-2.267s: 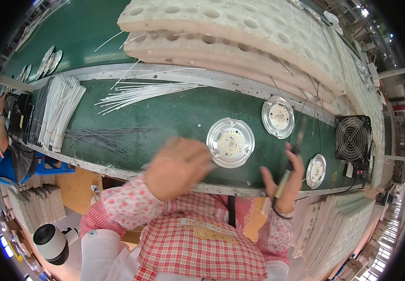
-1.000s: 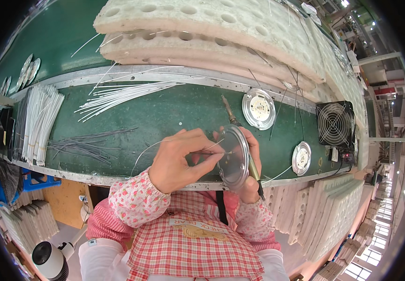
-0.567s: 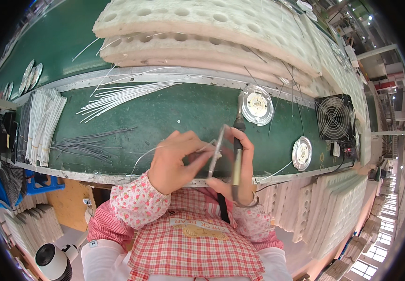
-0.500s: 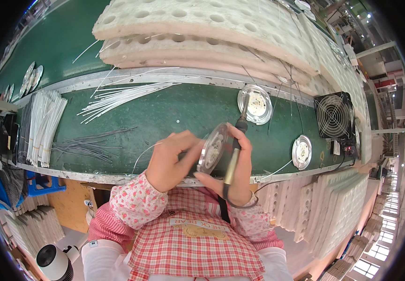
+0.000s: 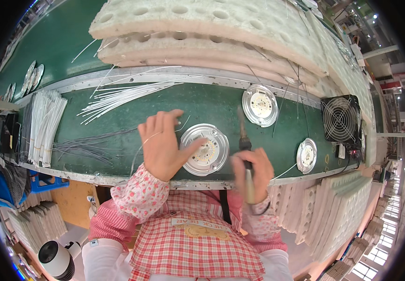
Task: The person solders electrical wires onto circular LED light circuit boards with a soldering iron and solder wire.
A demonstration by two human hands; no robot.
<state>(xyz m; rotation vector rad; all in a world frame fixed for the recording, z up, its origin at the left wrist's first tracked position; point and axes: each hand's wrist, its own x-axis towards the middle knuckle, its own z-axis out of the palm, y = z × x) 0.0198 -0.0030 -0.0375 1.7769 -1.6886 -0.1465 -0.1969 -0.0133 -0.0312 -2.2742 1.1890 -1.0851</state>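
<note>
Soldering, apparently: right grip (image 5: 255, 169) holds an iron (image 5: 244, 143), left grip (image 5: 162, 143) wide at nine o'clock of a disc (image 5: 213, 153); next move wants steadiness.

At centre right, the right hand (image 5: 254, 171) and soldering iron (image 5: 245, 143) blur; the left hand (image 5: 159, 149) partly hides the central metal lamp disc (image 5: 217, 154); the top edge crops a foam tray (image 5: 198, 25).

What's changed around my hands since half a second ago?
Your right hand has let go of the metal disc it held tilted and moved right, still gripping the soldering iron. The disc now lies face up on the green bench. Your left hand has spread open, its thumb over the disc. The other discs, white wires and fan stayed put.
</note>
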